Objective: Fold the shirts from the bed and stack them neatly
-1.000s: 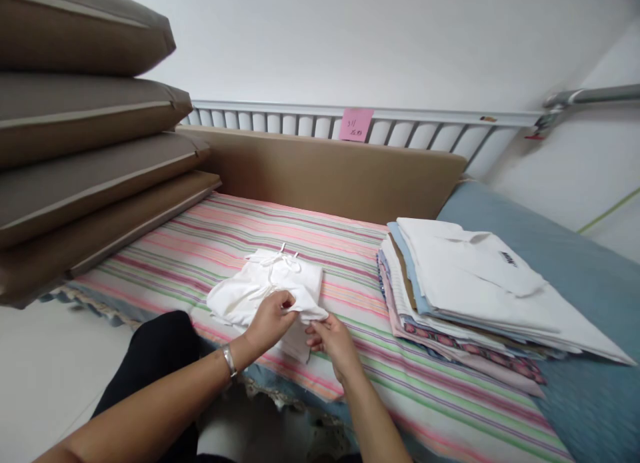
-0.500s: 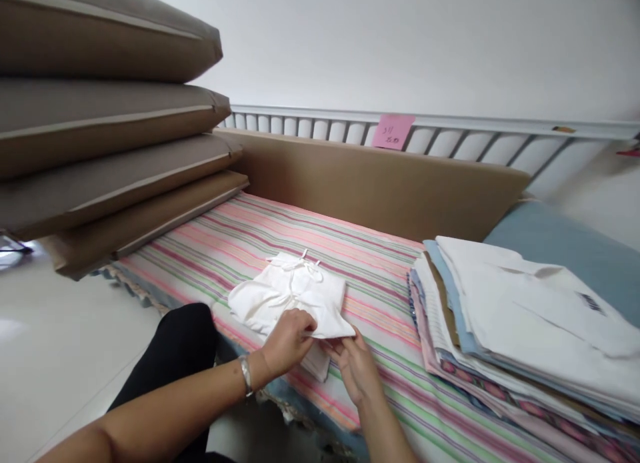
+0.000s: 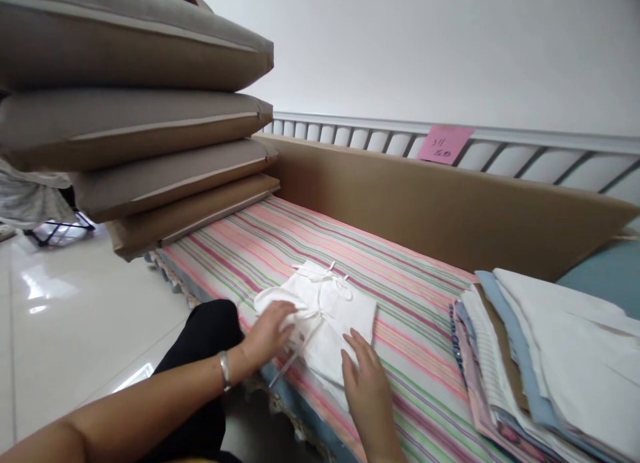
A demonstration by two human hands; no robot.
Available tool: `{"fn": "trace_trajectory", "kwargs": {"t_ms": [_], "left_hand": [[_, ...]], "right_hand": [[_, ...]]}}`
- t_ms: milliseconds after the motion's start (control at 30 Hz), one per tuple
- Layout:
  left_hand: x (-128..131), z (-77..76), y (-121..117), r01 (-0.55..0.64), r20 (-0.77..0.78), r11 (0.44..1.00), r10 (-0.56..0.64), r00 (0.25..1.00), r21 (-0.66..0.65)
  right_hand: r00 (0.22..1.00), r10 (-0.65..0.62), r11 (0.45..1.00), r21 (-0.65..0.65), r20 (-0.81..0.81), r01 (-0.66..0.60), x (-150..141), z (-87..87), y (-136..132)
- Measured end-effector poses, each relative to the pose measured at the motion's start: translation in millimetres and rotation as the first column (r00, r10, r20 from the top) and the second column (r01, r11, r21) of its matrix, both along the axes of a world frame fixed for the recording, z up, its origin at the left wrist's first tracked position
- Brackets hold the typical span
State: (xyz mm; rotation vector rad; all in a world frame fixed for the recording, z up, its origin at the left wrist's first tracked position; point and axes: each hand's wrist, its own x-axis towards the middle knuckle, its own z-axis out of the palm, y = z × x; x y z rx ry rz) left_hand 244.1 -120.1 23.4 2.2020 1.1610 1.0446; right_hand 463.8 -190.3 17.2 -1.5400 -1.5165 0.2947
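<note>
A white tie-front garment [image 3: 333, 316], partly folded, lies on the striped sheet in front of me. Thin white ties are at its top and middle, and one cord trails toward the bed edge. My left hand [image 3: 269, 336], with a silver bangle at the wrist, rests on the garment's left part, fingers bent and apart. On the lower right side, my right hand [image 3: 367, 379] has its fingers spread against the cloth. Neither hand appears to grip anything, though the left fingertips partly blend into the fabric.
A stack of folded clothes [image 3: 560, 343] lies at the right. Several thick brown-grey cushions [image 3: 170, 129] are piled at the left. Behind the striped sheet [image 3: 240, 233] stands a brown panel [image 3: 400, 196], below a railing with a pink note [image 3: 446, 144].
Both hands have let go of the garment's lower flap and moved apart, left hand to its left side. The flap now lies flatter. My view has turned left.
</note>
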Motion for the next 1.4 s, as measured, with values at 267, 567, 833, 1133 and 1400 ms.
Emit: {"fn": "trace_trajectory", "kwargs": {"t_ms": [267,567,833,1133,1400], "left_hand": [[-44,-18.8,29,-0.433,0.122,0.852,0.483,0.867,-0.294],[-41,2.9,23,-0.292,0.23,0.588,0.654,0.721,-0.755],[-19,2.3,28,-0.202,0.306,0.502,0.749,0.588,-0.841],[-13,-1.0,24,0.057,0.358,0.399,0.74,0.569,-0.915],[-18,2.9,29,0.078,0.406,0.481,0.63,0.661,-0.873]], "right_hand": [[0.915,-0.064,0.99,-0.091,0.398,0.109,-4,-40.2,26],[0.979,-0.079,0.975,-0.189,0.191,0.115,3,-39.5,27],[0.992,-0.077,0.961,-0.258,0.105,0.102,7,-23.0,27],[0.997,-0.043,0.94,-0.336,0.07,0.064,9,-11.7,32],[1.0,-0.026,0.954,-0.299,-0.016,0.02,15,-11.2,26]]}}
